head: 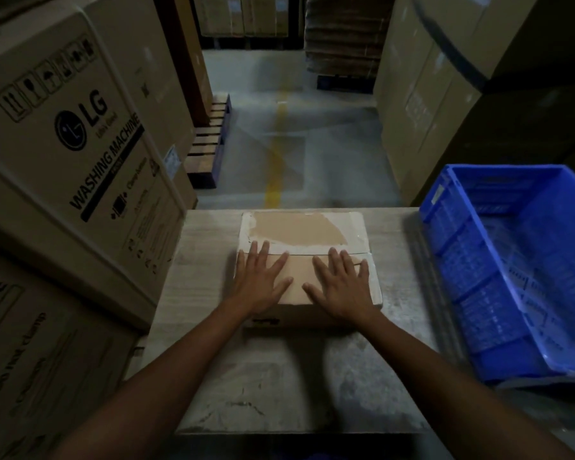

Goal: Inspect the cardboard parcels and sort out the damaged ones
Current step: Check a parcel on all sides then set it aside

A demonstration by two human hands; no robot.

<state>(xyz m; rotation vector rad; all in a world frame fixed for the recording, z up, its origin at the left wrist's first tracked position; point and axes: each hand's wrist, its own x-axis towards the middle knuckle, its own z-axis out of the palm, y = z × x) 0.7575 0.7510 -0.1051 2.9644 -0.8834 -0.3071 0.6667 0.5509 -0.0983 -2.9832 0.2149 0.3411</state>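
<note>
One cardboard parcel (304, 232) lies flat on the grey table (279, 376), near its far edge. The white top layer of its far flap is torn away, baring a large brown patch. My left hand (261, 280) rests flat on the near left of the lid, fingers straight and spread. On the near right of the lid my right hand (342, 287) lies flat in the same way. Neither hand curls round an edge. The parcel's near side wall shows below my wrists.
An empty blue plastic crate (512, 260) stands on the table's right side. Large washing-machine cartons (70, 134) are stacked close on the left. More tall cartons (445, 94) stand at the right. An aisle floor with a yellow line (276, 161) and a pallet (210, 141) lies beyond.
</note>
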